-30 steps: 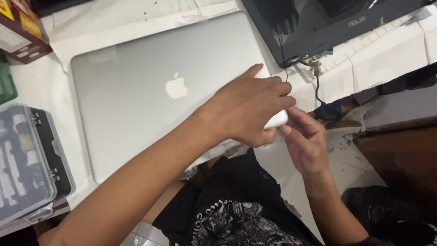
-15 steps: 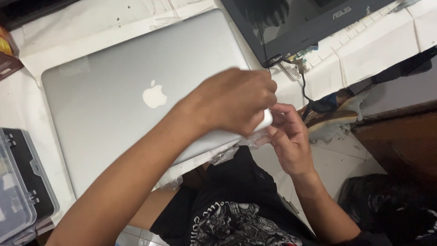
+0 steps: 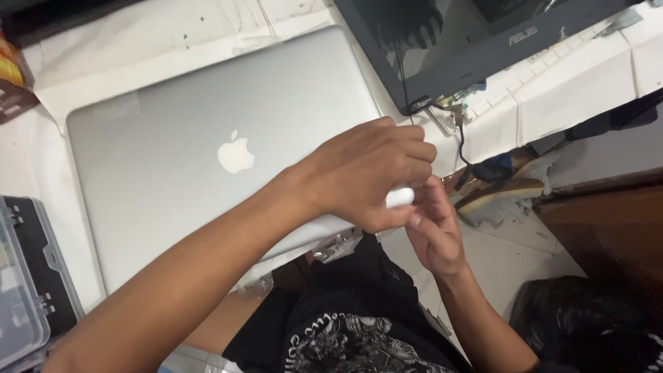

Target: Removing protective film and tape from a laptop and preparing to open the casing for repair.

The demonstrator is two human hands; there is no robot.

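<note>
Gripping a small white rounded object (image 3: pixel 399 197), the left hand (image 3: pixel 366 173) curls fingers over it at the near right corner of the closed silver laptop (image 3: pixel 173 173).

Head view: only the object's right end shows; its long axis cannot be told. Right hand (image 3: pixel 431 231) sits just below-right, fingertips (image 3: pixel 414 220) touching that end, grip loosely pinching. Laptop lid smooth, matte metal. Behind it, a dark opened laptop (image 3: pixel 449 55) with loose cable. White surface (image 3: pixel 573 76); grey plastic case (image 3: pixel 27 290) at left.
</note>
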